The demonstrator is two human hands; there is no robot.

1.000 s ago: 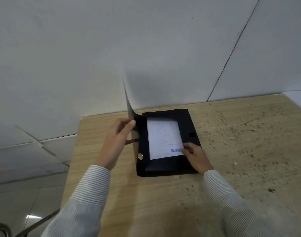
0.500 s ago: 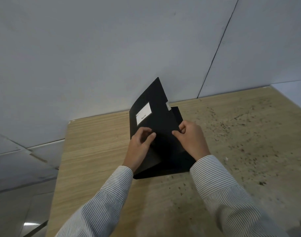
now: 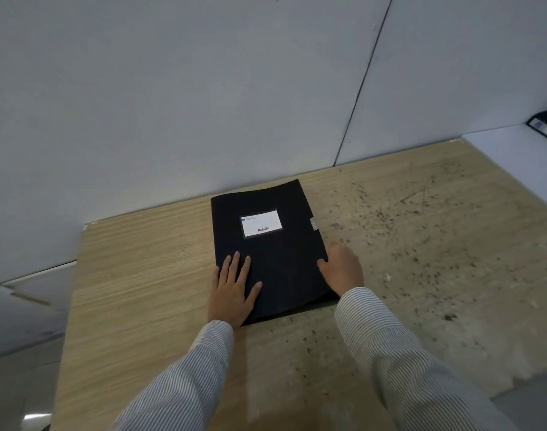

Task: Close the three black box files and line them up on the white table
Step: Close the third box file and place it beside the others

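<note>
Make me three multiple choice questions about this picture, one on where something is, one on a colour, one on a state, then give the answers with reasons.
1. Where does the black box file lie?
A. on the wooden table, near the wall
B. on the floor
C. on a chair

2. What colour is the label on its cover?
A. red
B. white
C. yellow

3. What state is the file in?
A. wide open
B. standing upright
C. closed, cover down

Answers:
1 A, wood grain surrounds it below the wall.
2 B, a white rectangle with dark print.
3 C, the left hand lies flat on the lowered cover and the right hand rests at its right edge.
</note>
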